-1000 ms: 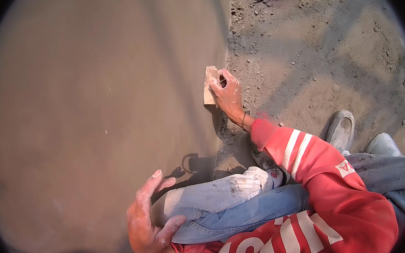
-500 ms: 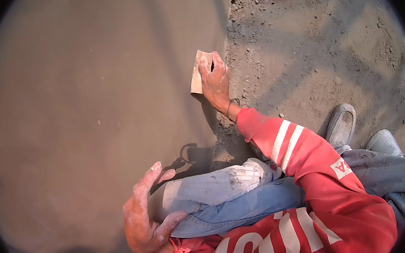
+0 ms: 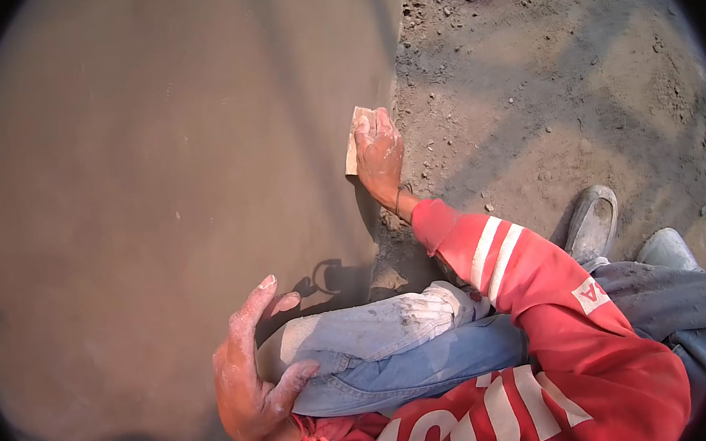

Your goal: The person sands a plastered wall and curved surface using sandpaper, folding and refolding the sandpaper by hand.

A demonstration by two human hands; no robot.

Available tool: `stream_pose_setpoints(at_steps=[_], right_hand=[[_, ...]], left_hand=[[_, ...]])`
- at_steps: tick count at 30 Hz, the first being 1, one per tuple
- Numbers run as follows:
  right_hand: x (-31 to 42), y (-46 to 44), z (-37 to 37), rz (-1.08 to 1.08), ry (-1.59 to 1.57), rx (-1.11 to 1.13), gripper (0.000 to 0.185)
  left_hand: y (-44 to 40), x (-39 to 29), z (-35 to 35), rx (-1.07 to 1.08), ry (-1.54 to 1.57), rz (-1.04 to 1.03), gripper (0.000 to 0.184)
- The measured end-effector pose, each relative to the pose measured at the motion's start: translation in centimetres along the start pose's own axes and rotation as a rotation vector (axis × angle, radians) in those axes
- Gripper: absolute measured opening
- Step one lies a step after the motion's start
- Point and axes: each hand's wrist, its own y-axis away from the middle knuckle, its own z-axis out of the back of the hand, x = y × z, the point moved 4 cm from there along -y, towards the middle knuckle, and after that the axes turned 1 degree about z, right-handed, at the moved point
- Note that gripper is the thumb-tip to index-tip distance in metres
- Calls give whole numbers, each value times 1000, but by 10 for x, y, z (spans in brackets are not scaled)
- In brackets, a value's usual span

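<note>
My right hand (image 3: 380, 158) grips a flat tan board (image 3: 352, 157), a small rectangular piece whose material I cannot make out. The hand covers its right part. The board is at the right edge of a smooth grey-brown surface (image 3: 140, 180), and its lower end seems slightly raised above its shadow. Beside my bent knee, my left hand (image 3: 245, 381) is held with thumb and fingers apart and holds nothing. Pale dust or paste coats both hands.
Rough, crumbly soil (image 3: 518, 97) borders the smooth surface on the right. My legs in blue jeans (image 3: 432, 356) lie across the lower middle. Dusty shoes (image 3: 593, 225) rest on the soil. Shadows fall across the surface and the ground.
My right hand and the board have moved a little down and to the right along the edge, and less of the board shows. My left hand has barely shifted.
</note>
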Motion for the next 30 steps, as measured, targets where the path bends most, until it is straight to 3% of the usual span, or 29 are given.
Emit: stream_pose_setpoints(at_steps=[2,5,6,9,13,17,23,30], right_hand=[[4,-7,-1,-59,48,8,26],[6,32,5,183,66,18,23],[-1,42,8,56,21,185,23],[-10,30,3,-14,-26,85,24],[11,12,5,145,-13,45,19],[11,9,6,171,-79,47,21],[11,-33,8,43,-39,69,19],[1,-14,6,69,-49,70,22]], left_hand=[[5,-1,-2,23,-13,-1,88],[6,4,-1,27,-8,-59,89],[6,4,-1,7,1,-49,90],[4,1,0,4,-19,-25,91],[14,4,-3,-8,1,-91,91],[10,4,-2,5,6,-60,91],[11,2,-1,-7,15,-56,90],[5,-1,0,29,7,-45,89]])
